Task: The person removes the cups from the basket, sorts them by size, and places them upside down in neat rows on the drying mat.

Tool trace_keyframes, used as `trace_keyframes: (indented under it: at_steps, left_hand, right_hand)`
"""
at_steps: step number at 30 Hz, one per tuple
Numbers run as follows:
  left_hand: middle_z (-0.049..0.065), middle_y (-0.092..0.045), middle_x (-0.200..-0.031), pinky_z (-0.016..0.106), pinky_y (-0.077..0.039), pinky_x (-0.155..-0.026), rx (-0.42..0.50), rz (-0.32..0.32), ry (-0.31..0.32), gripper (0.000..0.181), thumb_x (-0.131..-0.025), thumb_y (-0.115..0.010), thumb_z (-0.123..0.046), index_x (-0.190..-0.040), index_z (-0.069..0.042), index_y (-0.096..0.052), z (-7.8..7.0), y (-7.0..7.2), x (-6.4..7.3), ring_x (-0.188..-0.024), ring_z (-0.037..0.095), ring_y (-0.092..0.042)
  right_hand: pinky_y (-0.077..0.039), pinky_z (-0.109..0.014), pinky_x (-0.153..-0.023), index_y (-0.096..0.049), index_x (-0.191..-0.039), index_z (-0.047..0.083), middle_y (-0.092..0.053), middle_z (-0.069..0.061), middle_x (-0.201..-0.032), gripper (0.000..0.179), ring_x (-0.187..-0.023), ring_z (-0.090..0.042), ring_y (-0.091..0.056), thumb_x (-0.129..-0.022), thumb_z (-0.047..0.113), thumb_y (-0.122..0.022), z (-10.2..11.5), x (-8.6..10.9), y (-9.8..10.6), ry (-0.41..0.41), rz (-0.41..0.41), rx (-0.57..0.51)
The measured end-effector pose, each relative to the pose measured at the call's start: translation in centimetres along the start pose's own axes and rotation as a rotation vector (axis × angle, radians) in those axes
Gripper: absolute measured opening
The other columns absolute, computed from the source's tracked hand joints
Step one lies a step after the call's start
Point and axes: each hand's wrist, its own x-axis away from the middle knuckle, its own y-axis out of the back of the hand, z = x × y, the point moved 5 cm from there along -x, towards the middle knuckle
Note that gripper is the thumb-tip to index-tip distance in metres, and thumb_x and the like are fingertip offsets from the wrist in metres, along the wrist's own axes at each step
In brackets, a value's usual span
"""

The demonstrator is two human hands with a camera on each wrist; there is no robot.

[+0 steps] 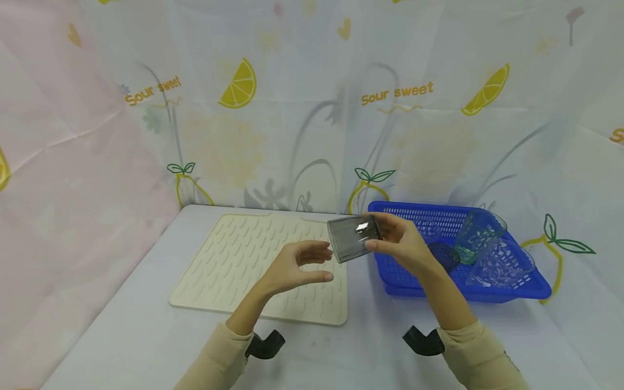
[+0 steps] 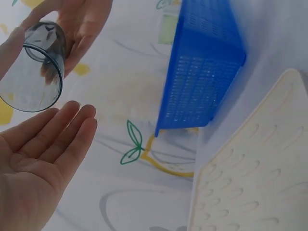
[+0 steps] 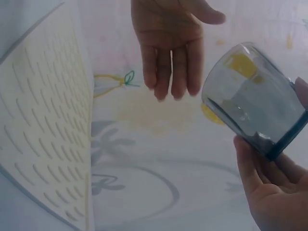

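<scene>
A smoky grey drinking glass (image 1: 352,238) is tilted on its side in the air, its mouth toward the left. My right hand (image 1: 401,241) grips it near the base, thumb on the near side and fingers behind; the right wrist view shows the glass (image 3: 255,101) in those fingers (image 3: 264,178). Just left of the rim, my left hand (image 1: 299,266) is held with fingers extended and thumb apart, holding nothing. In the left wrist view a small gap separates the left fingertips (image 2: 86,113) from the rim of the glass (image 2: 31,79).
A blue plastic basket (image 1: 400,288) at the right holds clear glasses (image 1: 480,230) and a dark blue glass (image 1: 443,255). The cream ridged drying mat (image 1: 214,276) lies flat at the left on the white table (image 1: 146,336). Lemon-print cloth (image 1: 292,135) hangs behind.
</scene>
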Motion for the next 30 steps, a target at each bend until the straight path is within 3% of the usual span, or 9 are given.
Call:
trace_keyframes:
  at_steps: [3, 7, 10, 16, 21, 27, 30]
  left_hand:
    - [0.018, -0.064, -0.116, 0.031, -0.049, -0.096, -0.021, -0.014, 0.015, 0.06, -0.08, -0.076, -0.023, -0.127, 0.005, -0.052, 0.6, 0.4, 1.0, -0.108, 0.028, -0.062]
    - [0.019, -0.064, -0.115, 0.032, -0.05, -0.095, -0.046, -0.041, 0.038, 0.056, -0.081, -0.075, -0.018, -0.127, 0.005, -0.053, 1.6, 1.2, 2.5, -0.107, 0.029, -0.062]
    - [0.019, -0.064, -0.114, 0.033, -0.051, -0.093, -0.1, -0.078, 0.063, 0.055, -0.081, -0.075, -0.017, -0.126, 0.006, -0.053, 2.7, 1.8, 3.9, -0.106, 0.031, -0.063]
    - [0.021, -0.065, -0.11, 0.035, -0.054, -0.087, -0.322, -0.225, 0.133, 0.054, -0.079, -0.077, -0.021, -0.121, 0.007, -0.056, 5.0, 3.8, 7.1, -0.1, 0.035, -0.064]
    - [0.024, -0.064, -0.111, 0.045, -0.054, -0.084, -0.511, -0.335, 0.201, 0.059, -0.076, -0.079, -0.023, -0.118, 0.01, -0.057, 6.4, 5.7, 9.9, -0.1, 0.038, -0.063]
    - [0.029, -0.059, -0.118, 0.057, -0.045, -0.092, -0.739, -0.378, 0.324, 0.063, -0.076, -0.079, -0.025, -0.121, 0.012, -0.053, 7.0, 8.6, 13.5, -0.111, 0.047, -0.053]
    - [0.035, -0.052, -0.122, 0.062, -0.04, -0.095, -0.797, -0.386, 0.385, 0.07, -0.076, -0.078, -0.029, -0.123, 0.015, -0.049, 7.4, 10.3, 15.4, -0.115, 0.052, -0.047]
  right_hand:
    - [-0.055, -0.025, -0.081, -0.044, -0.132, -0.01, -0.061, -0.008, -0.117, 0.058, -0.102, -0.014, -0.062, -0.082, 0.002, -0.07, -0.2, -0.7, 0.6, -0.06, -0.017, 0.081]
    - [-0.054, -0.024, -0.083, -0.043, -0.134, -0.008, -0.057, -0.022, -0.124, 0.061, -0.109, -0.021, -0.061, -0.082, 0.006, -0.071, -0.7, -1.6, 1.5, -0.123, -0.018, 0.196]
    - [-0.054, -0.027, -0.085, -0.043, -0.135, -0.006, -0.055, -0.026, -0.126, 0.063, -0.113, -0.03, -0.058, -0.081, 0.01, -0.072, -1.2, -2.4, 2.1, -0.164, -0.013, 0.259]
    - [-0.051, -0.042, -0.093, -0.045, -0.136, -0.002, -0.056, -0.021, -0.127, 0.066, -0.117, -0.034, -0.055, -0.08, 0.019, -0.075, -2.4, -4.4, 2.7, -0.216, 0.022, 0.409]
    - [-0.049, -0.047, -0.094, -0.044, -0.136, -0.003, -0.054, -0.022, -0.13, 0.07, -0.118, -0.035, -0.054, -0.079, 0.022, -0.076, -3.2, -5.7, 2.8, -0.219, 0.048, 0.494]
    - [-0.053, -0.044, -0.087, -0.048, -0.132, -0.005, -0.057, -0.021, -0.124, 0.067, -0.11, -0.034, -0.058, -0.078, 0.022, -0.077, -4.1, -7.0, 2.4, -0.164, 0.065, 0.586]
    - [-0.054, -0.042, -0.083, -0.051, -0.129, -0.006, -0.06, -0.021, -0.119, 0.064, -0.105, -0.033, -0.061, -0.077, 0.02, -0.078, -4.7, -7.6, 2.3, -0.142, 0.064, 0.621]
